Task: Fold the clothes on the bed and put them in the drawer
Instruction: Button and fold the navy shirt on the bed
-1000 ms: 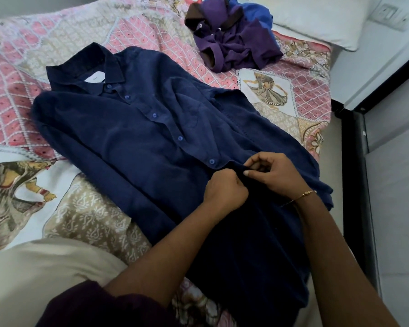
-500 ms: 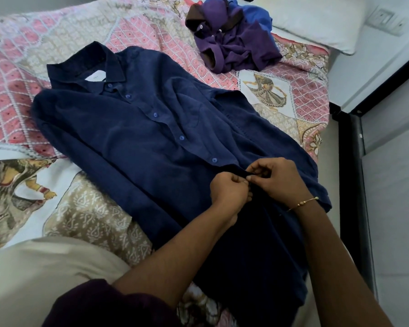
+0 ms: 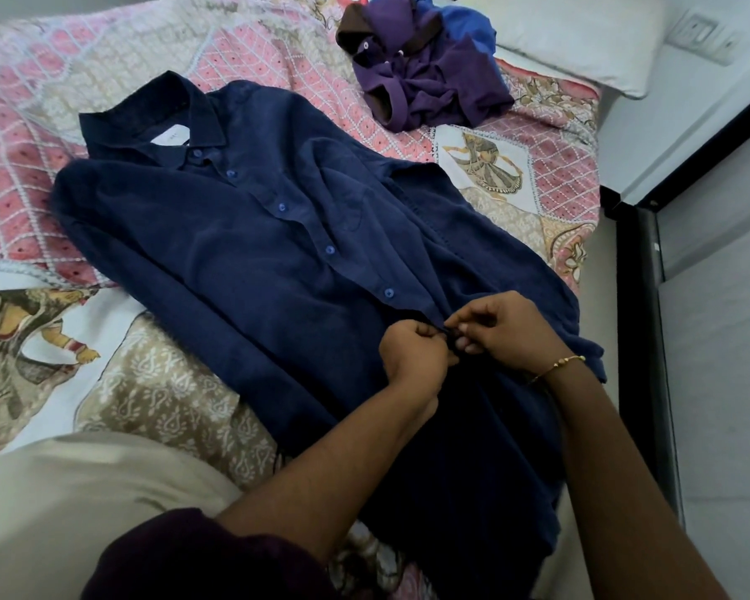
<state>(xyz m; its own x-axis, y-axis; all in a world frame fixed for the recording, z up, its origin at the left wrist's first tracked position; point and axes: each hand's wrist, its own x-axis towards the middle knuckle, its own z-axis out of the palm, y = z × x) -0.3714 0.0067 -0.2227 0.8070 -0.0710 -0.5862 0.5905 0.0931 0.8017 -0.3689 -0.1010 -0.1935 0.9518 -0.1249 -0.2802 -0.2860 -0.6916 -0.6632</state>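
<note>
Head view: nearest, the left hand (image 3: 412, 357) and right hand (image 3: 505, 329) pinch the placket of the navy shirt (image 3: 256, 262), fingers curled tight around a lower button. Tugging could likely skew the flat-spread shirt. Its hem nears the bed (image 3: 40, 132) edge at right; farther off, a purple garment heap (image 3: 425, 75) waits.

the bed and what lies on it

the bed (image 3: 559, 175) wears a patchwork cover of pink lattice squares, beige print and panels with dancing figures. a navy shirt (image 3: 243, 253) lies spread flat across its middle, collar toward the far left. a crumpled heap of purple and blue clothes (image 3: 425, 71) sits near the head end, just beside a white pillow (image 3: 581, 36).
</note>
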